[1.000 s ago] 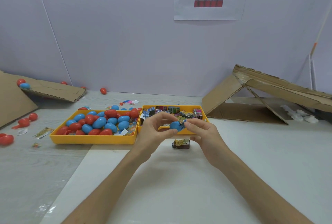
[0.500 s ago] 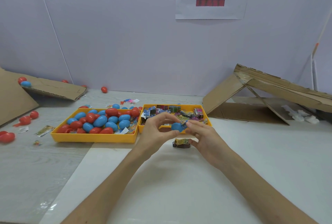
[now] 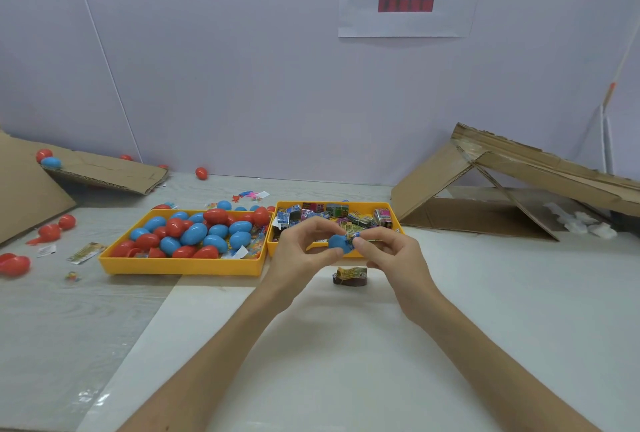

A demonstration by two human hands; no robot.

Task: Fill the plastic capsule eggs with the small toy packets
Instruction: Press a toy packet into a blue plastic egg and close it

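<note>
1. The counter [image 3: 485, 310] carries an egg tray [image 3: 180, 267] and, just beside it, a packet tray [image 3: 396, 223].
2. In front of the packet tray, the left hand [image 3: 298, 251] grips a blue egg half [image 3: 337, 242].
3. The right hand [image 3: 394, 255] pinches a packet [image 3: 353, 235] at the egg half's mouth.
4. A spare packet [image 3: 351, 275] lies on the counter beneath.
</note>
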